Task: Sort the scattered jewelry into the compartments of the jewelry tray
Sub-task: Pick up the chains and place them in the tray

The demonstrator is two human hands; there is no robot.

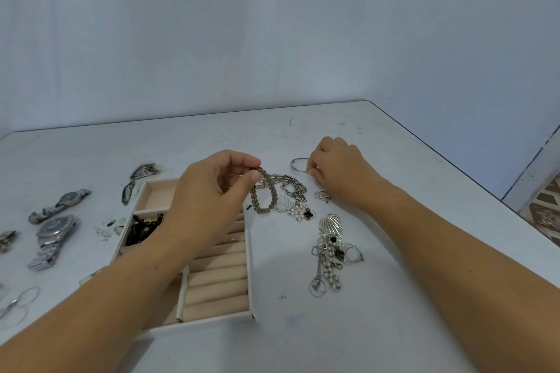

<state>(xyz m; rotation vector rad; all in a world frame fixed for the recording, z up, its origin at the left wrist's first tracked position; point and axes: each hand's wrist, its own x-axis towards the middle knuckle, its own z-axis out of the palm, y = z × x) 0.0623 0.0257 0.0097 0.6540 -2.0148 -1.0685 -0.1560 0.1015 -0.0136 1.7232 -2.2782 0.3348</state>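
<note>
Head view: beaded bracelet lifted, bangle being picked up.

Left hand (212,191) pinches a brown beaded bracelet (264,194) between thumb and forefinger; it hangs just beside the jewelry tray (249,254), at its right wall. Right hand (336,169) curls at a thin silver bangle (298,164) lying on the table (394,312); fingertips touch it, whether they grip it I cannot tell. Judged step: sorting bracelets. Next: carry the bracelet left, lower into the empty far compartment (157,195). The tangled pile (331,251) waits.
</note>
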